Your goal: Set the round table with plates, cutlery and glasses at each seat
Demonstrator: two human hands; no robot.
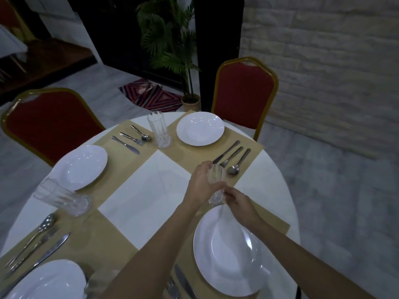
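Observation:
A clear ribbed glass [216,182] stands between my hands beyond the near right plate [228,255]. My left hand [199,184] wraps its upper part and my right hand [239,201] pinches its base. The round white table [151,186] carries tan placemats, with white plates at the far right [200,128], far left [81,167] and near left [45,281]. Knife, fork and spoon sets lie at the far right [233,158], far middle [131,138] and near left [36,240]. Other glasses stand at the back [159,129] and left [62,197].
Two red chairs with gold frames stand behind the table, one at the left [49,126] and one at the right [245,93]. A potted palm [172,50] and a patterned rug [155,96] are on the floor beyond. A stone wall rises at right.

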